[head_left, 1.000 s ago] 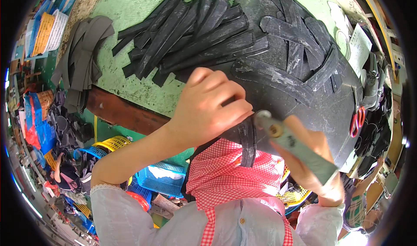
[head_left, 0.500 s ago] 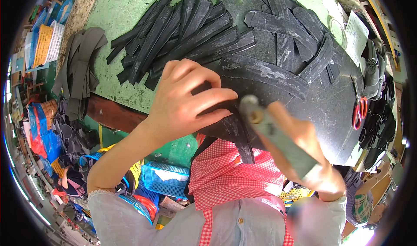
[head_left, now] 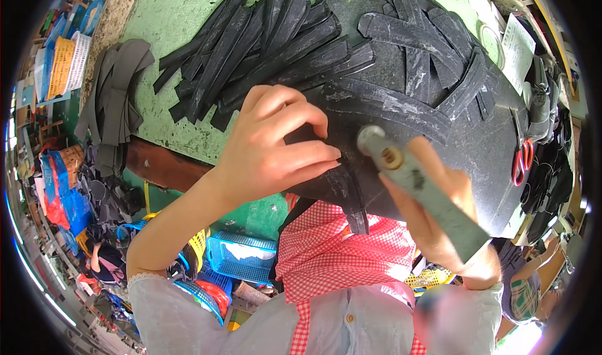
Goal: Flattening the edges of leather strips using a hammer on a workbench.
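Note:
My right hand (head_left: 456, 189) is closed round a hammer (head_left: 417, 182). Its rounded metal face hovers over the dark work board (head_left: 392, 189), close to my left fingertips. My left hand (head_left: 263, 145) is bent over the board, its fingertips pressed on a narrow black strip (head_left: 351, 198). The strip's near end hangs past the board's edge, in front of the red checked apron (head_left: 342, 248); its other end is hidden beneath my fingers. Beyond my left hand lies a fanned pile of black strips (head_left: 251, 48). Another loose pile of whitish-smeared black strips (head_left: 417, 54) is at the far right.
Red-handled scissors (head_left: 522, 157) lie on the board's right edge, near a paper sheet (head_left: 517, 51). Grey strips (head_left: 116, 82) drape over the green table's (head_left: 179, 107) left edge. A blue basket (head_left: 241, 270) sits below the table, and people are at the far sides.
The hammer and my right hand have shifted slightly right, and the hammer's head has moved up a little. My left hand stays at the strip, its fingers barely moved.

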`<action>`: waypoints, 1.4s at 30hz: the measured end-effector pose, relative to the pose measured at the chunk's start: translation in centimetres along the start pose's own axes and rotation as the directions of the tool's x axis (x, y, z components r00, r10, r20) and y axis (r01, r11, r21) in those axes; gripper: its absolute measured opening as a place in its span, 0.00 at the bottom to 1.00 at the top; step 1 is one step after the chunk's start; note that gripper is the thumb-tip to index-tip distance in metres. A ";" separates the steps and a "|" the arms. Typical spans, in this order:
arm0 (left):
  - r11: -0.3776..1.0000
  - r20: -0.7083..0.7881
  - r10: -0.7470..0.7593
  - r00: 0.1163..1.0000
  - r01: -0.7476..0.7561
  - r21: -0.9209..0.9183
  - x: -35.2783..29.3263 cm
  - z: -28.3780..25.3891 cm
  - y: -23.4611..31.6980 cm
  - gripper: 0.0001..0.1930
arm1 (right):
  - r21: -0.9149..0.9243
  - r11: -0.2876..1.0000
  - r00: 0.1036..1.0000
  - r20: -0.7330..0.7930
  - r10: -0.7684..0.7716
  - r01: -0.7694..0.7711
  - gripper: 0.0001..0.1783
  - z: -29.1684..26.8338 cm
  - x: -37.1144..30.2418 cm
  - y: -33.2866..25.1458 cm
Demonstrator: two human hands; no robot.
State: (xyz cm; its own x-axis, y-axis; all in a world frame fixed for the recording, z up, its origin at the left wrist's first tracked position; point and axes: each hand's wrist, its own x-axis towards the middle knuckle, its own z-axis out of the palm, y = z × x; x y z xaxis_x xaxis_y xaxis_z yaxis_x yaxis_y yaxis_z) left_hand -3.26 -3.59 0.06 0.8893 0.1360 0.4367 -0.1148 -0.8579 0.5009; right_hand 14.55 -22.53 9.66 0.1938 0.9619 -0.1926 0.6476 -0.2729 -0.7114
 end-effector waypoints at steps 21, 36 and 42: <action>0.966 -0.053 -0.022 0.998 0.035 0.256 -1.1 -0.1 1.8 0.16 | -0.067 0.995 0.982 0.177 -0.061 0.074 0.19 1.1 0.8 0.7; 0.954 -0.084 -0.039 0.996 0.062 0.294 -3.2 0.5 2.6 0.12 | 0.042 0.997 0.987 0.146 -0.070 0.065 0.18 0.3 2.2 0.9; 0.952 -0.018 -0.107 0.994 0.107 0.285 -4.4 0.2 5.4 0.19 | -0.159 0.979 0.963 0.254 -0.086 0.130 0.13 0.9 1.8 -0.1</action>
State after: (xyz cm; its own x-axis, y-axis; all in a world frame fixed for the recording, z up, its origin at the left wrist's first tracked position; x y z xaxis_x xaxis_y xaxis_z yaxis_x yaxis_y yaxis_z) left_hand -7.74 -8.98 0.68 0.8884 0.2355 0.3942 0.1123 -0.9439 0.3106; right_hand 14.15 -20.77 8.73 -0.0561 0.9536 -0.2958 0.7764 -0.1446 -0.6134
